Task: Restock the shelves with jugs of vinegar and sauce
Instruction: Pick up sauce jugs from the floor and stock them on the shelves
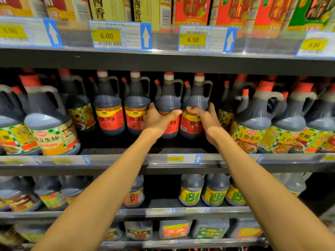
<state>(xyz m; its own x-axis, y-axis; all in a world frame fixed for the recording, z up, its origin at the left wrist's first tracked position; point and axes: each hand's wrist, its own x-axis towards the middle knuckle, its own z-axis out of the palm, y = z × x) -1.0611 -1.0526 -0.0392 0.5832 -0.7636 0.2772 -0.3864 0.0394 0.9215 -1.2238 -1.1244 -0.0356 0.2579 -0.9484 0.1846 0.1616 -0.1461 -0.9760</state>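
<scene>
Several dark sauce jugs with red caps and red-and-yellow labels stand in a row on the middle shelf [126, 157]. My left hand [157, 120] grips the body of the third jug [169, 98] from the left of that row. Next to it on the right stands another jug [196, 98], and my right hand [205, 118] grips it around its middle. Both jugs are upright and stand set back from the shelf's front edge. Two matching jugs [108, 105] stand untouched to the left of them.
Bigger jugs with green-checked labels [52, 124] crowd the shelf's left end, and similar ones [253, 122] fill the right end. Boxed bottles line the shelf above, behind price tags [119, 36]. Smaller vinegar jugs [192, 192] stand on the shelves below.
</scene>
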